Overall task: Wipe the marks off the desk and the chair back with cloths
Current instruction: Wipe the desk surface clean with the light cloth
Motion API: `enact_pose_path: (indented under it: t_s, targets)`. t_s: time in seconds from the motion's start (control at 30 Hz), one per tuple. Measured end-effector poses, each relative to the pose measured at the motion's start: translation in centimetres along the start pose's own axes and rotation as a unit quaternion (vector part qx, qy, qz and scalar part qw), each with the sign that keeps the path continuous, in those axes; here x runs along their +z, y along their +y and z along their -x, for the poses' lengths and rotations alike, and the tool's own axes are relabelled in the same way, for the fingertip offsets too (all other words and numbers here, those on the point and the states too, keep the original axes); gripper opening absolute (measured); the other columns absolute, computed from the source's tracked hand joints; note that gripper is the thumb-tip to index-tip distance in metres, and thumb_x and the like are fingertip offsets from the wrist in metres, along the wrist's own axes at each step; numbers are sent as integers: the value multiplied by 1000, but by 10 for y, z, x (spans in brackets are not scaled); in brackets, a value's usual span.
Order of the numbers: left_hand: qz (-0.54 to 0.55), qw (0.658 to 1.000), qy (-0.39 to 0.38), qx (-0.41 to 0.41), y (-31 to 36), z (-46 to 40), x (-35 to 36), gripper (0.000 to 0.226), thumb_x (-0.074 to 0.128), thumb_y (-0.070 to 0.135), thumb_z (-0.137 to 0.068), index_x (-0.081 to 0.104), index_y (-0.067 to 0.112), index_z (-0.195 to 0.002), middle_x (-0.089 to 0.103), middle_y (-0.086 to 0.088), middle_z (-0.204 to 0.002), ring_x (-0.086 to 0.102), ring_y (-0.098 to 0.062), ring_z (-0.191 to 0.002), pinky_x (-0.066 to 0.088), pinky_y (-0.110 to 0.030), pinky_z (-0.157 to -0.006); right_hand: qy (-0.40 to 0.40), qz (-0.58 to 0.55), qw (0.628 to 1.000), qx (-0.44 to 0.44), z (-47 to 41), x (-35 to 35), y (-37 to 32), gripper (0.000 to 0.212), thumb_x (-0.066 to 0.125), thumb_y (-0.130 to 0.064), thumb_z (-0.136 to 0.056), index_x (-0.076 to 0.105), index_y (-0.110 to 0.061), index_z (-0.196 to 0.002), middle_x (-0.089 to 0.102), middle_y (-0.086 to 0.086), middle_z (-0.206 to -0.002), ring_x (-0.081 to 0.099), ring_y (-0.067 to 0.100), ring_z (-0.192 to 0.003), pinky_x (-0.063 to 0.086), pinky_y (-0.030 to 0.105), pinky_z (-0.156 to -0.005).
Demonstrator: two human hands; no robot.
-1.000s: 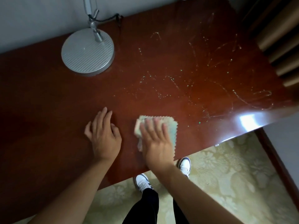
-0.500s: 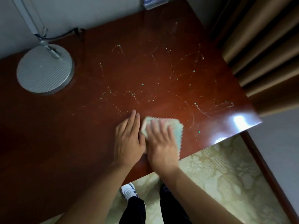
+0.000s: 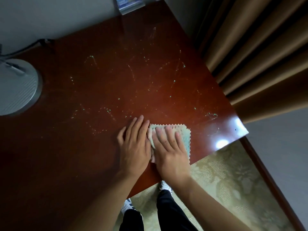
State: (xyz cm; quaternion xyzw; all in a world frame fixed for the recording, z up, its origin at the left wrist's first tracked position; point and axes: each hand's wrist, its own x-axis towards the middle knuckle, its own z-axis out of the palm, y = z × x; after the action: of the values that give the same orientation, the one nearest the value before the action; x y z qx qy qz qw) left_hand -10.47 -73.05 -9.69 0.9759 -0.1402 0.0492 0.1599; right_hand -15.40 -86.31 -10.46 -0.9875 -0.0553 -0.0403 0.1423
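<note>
A dark red wooden desk [image 3: 100, 147] carries pale green smears and specks [image 3: 130, 90] across its middle and right side. Near the front edge lies a folded cloth [image 3: 185, 135], light green with a zigzag border. My right hand [image 3: 170, 152] lies flat on the cloth with straight fingers, pressing it to the desk. Directly to its left, my left hand [image 3: 135, 147] rests flat on the wood, its edge touching the cloth's left side. No chair is in view.
A round grey lamp base [image 3: 15, 87] with a black cable stands at the left. A small blue-and-white object [image 3: 130, 4] sits at the desk's far edge. Brown curtains [image 3: 258, 55] hang to the right. Patterned carpet [image 3: 225, 189] and my shoes lie below.
My left hand slid right across the desk until it met the cloth beside my right hand. The view swung right, so the lamp base now sits at the left edge.
</note>
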Motion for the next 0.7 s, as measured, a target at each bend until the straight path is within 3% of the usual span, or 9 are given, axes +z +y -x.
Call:
enact_pose_path:
  t_s: [0.07,0.2,0.27,0.37,0.47,0.5,0.6,0.7]
  targets:
    - [2,1000,-3,0,6,-5,3,43,44,19,-96,55,15,-138,47,-3,-151,39,-18,-142,28,-45,-113,6,-5,1000,-8,-5,-6,26,56,62,-20,-87,50,-15,-141,45,3,-149,32,31,-143,26,51,-116]
    - [6,1000,-22,0,24,-13,10,43,47,22,-97,53,17,-139,47,-1,-151,37,-17,-144,25,-44,-115,42,19,989,138,-39,-33,97,49,57,-17,-92,51,-13,-141,50,9,-145,36,35,-140,30,53,-114]
    - [9,1000,-27,5,33,-17,14,43,45,22,-97,53,17,-139,47,-1,-151,37,-17,-143,24,-42,-115,51,4,982,181,-46,-39,97,46,57,-15,-94,52,-10,-139,49,12,-146,35,37,-141,29,54,-114]
    - [11,1000,-14,9,37,-18,22,46,43,20,-93,55,15,-136,51,-2,-148,43,-18,-140,27,-42,-112,25,18,996,87,-27,-20,49,51,65,-22,-86,56,-10,-134,52,11,-143,40,39,-137,32,55,-112]
    - [5,1000,-2,12,34,-17,27,48,42,18,-89,54,16,-135,53,-1,-145,43,-18,-140,29,-40,-111,0,5,1000,-25,-20,-21,53,44,56,-29,-91,59,-16,-134,53,5,-143,43,33,-137,32,53,-113]
    - [4,1000,2,5,34,-18,28,46,41,19,-91,54,17,-135,53,0,-145,43,-17,-140,28,-40,-111,3,7,1000,-4,-30,-28,76,47,59,-26,-90,57,-16,-135,52,6,-143,43,33,-137,32,53,-114]
    - [-4,1000,-7,2,37,-17,29,43,37,23,-96,53,19,-135,53,0,-146,42,-17,-140,28,-40,-111,14,31,982,187,-61,-57,153,50,56,-24,-93,48,-12,-141,46,9,-147,36,35,-138,30,51,-112]
    - [-9,1000,-10,9,36,-18,30,43,37,23,-95,53,18,-135,52,-1,-146,42,-19,-140,28,-41,-111,25,55,975,216,-61,-61,156,49,35,-28,-99,42,-11,-144,44,9,-147,33,38,-138,27,50,-112]
